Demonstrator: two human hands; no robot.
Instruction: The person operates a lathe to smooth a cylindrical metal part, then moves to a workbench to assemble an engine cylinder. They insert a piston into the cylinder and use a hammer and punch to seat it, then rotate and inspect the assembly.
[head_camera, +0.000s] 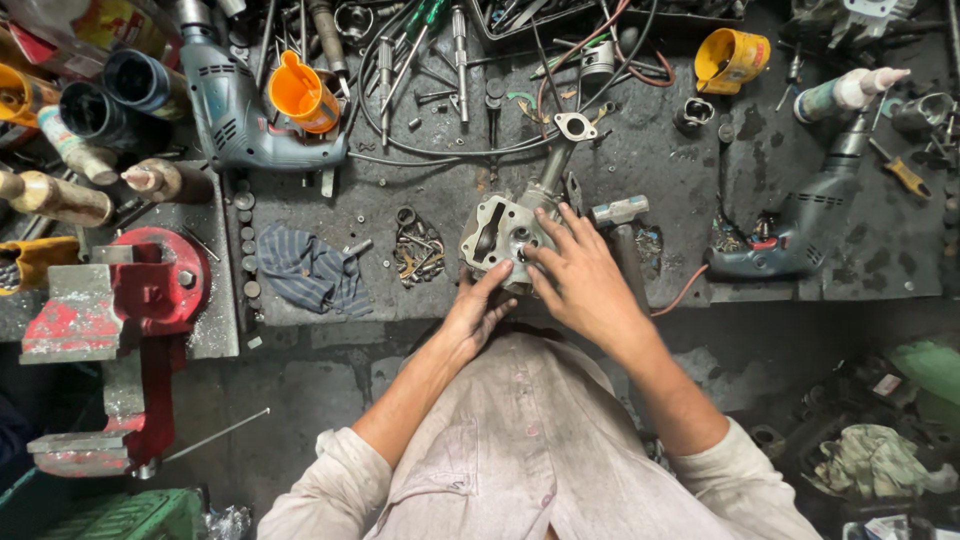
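Note:
A grey metal engine cylinder head (497, 232) with a pipe flange at its far end rests on the dark workbench (660, 170) near the front edge. My left hand (480, 310) steadies its near side from below, fingers curled against the casting. From above, my right hand (575, 272) lies over its right part, fingertips pressing at a small round fitting on the top face. A hammer (622, 225) lies just right of the part, partly hidden under my right hand.
A red bench vise (130, 300) stands at the left. Two electric drills (240, 110) (790, 235) lie on the bench, with an orange cup (303, 95), a striped rag (308, 268), a pile of small metal parts (418, 250), bottles and several loose tools at the back.

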